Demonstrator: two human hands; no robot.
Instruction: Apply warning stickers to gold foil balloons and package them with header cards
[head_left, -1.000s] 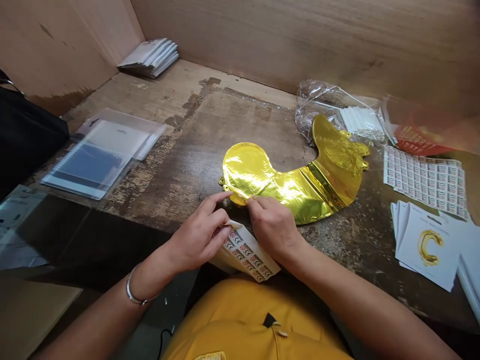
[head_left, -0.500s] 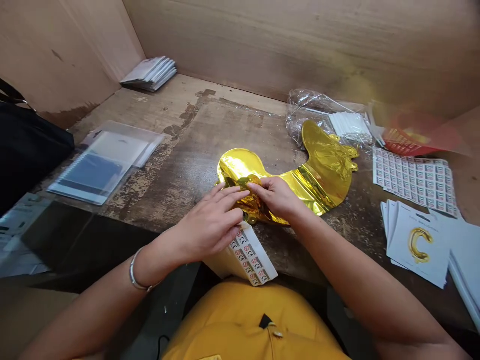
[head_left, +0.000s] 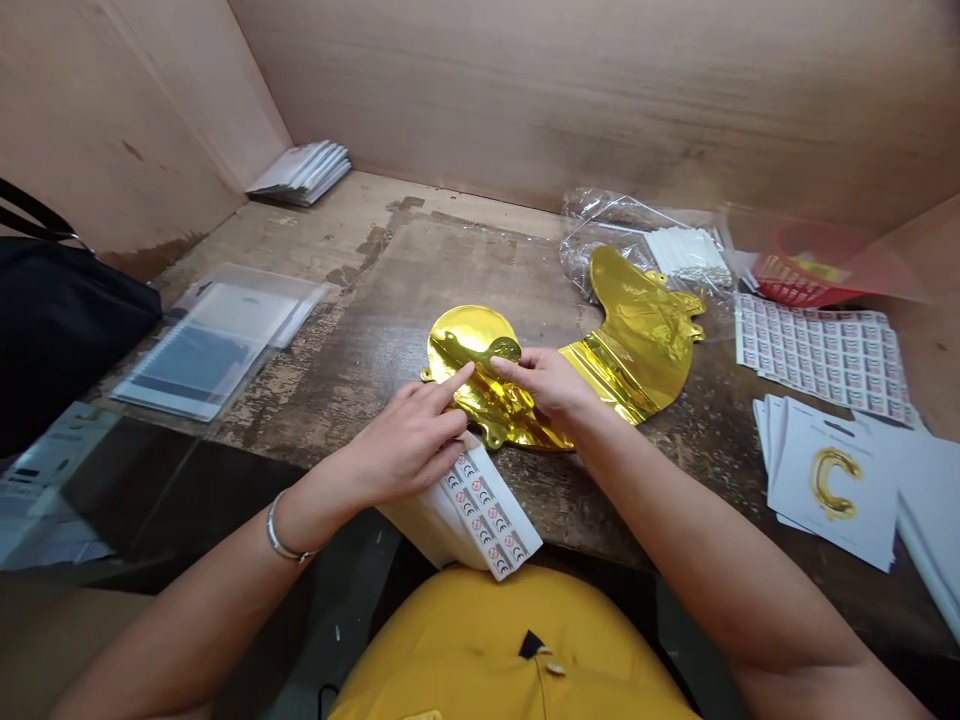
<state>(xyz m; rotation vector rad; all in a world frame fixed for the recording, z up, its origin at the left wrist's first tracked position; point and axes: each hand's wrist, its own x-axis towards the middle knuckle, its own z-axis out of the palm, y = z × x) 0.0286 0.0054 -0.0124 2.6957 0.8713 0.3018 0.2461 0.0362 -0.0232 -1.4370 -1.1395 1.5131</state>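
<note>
A flat gold foil balloon (head_left: pixel 649 345), curved in shape, lies on the table with its left end partly folded. My right hand (head_left: pixel 555 385) pinches a small flap of the foil between thumb and fingers. My left hand (head_left: pixel 405 440) is beside it, index finger stretched to the foil and the other fingers curled in. A strip of CE stickers (head_left: pixel 491 515) on white backing comes out from under my left hand, which appears to grip it, and hangs past the table's front edge. The palm side of that hand is hidden.
On the right lie a sticker sheet (head_left: pixel 825 350), cards printed with a gold C balloon (head_left: pixel 832 480) and a red basket (head_left: pixel 799 275). White straws (head_left: pixel 686 250) rest in clear plastic behind. Clear sleeves (head_left: pixel 206 340), a stack of packets (head_left: pixel 300 172) and a black bag (head_left: pixel 71 325) are left.
My left hand has drawn back slightly toward me and left, its fingers curling except the index, and the sticker strip moved with it. My right hand keeps its pinch on the foil.
</note>
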